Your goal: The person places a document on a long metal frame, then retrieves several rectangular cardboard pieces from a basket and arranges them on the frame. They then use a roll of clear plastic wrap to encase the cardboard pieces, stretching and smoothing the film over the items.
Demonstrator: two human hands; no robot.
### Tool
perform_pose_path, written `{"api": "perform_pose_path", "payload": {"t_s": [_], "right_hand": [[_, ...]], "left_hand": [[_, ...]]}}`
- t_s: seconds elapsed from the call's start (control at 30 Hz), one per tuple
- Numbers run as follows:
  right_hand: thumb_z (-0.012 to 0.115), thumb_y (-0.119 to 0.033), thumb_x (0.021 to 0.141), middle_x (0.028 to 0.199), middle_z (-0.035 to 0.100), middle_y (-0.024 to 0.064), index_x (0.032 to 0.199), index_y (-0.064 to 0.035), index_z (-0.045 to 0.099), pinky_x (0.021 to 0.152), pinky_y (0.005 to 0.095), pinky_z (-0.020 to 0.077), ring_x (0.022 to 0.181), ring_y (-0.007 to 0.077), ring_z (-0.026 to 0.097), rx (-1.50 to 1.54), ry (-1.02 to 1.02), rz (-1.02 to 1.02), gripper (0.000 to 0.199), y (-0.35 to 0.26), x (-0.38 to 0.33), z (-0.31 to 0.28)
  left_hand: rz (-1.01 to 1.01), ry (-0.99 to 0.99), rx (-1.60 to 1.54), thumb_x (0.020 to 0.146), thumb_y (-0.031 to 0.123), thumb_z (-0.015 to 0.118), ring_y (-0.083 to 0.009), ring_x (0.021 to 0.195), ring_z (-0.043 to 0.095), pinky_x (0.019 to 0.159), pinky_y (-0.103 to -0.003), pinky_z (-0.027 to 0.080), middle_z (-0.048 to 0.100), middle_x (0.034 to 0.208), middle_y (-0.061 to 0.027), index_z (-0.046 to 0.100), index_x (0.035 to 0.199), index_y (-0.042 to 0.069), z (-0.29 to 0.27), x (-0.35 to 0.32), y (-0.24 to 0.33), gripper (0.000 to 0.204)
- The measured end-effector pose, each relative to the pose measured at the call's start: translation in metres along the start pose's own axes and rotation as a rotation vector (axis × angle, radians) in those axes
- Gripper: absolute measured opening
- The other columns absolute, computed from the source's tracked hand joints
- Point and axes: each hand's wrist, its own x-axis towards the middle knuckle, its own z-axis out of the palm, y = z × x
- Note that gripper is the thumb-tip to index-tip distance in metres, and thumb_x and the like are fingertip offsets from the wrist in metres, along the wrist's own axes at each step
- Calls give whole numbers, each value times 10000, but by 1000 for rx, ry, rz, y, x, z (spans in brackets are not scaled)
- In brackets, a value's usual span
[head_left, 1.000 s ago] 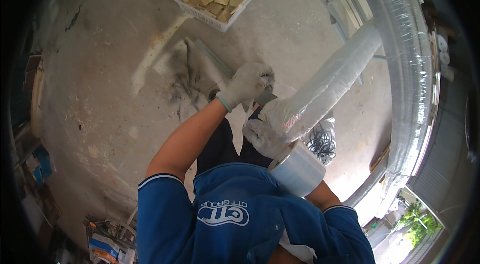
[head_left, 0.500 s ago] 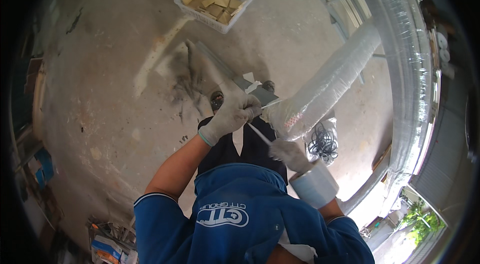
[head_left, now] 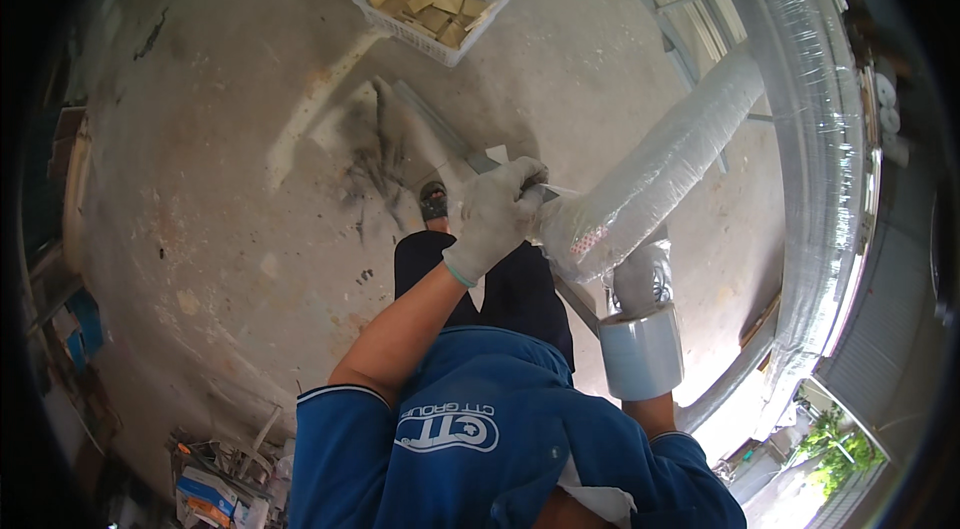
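Left gloved hand fingers closed on end of film-wrapped bundle, chest-high above concrete floor. Right hand grips stretch-film roll below bundle. Advise: film taut, wraps overlapping.

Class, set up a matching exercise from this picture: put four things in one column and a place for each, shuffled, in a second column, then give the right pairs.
Things:
1. white plastic basket of tan blocks
2. grey roll of tape
3. film-wrapped long bundle
4. left hand in a grey glove

Places:
A. gripping the near end of the bundle
B. on the concrete floor, far side
C. slanting up to the right
D. around the right wrist

Pairs: 1-B, 2-D, 3-C, 4-A
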Motion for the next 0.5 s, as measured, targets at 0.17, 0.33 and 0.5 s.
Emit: {"api": "perform_pose_path", "payload": {"t_s": [0.17,0.33,0.5], "right_hand": [[665,-206,961,849,688,43,1007,-17,683,683,301,534,793,126,658,280,28,11,195,1,29,15],[680,-197,952,847,685,38,981,-19,681,675,297,533,789,123,655,449,-139,158,181,3,35,10],[695,-189,942,844,683,33,956,-21,678,666,292,531,785,120,653,554,-324,291,170,-1,57,9]], "left_hand": [[-52,-60,-68,861,81,678,-287,791,702,716,-370,538,703,895,-160,693,1059,16,9,1,-1,208],[182,-95,57,848,142,691,-313,786,677,688,-389,522,691,876,-136,699,1019,43,6,0,-8,198],[275,-36,176,822,172,702,-305,761,662,663,-414,508,665,813,-108,693,939,90,9,1,-6,144]]}}
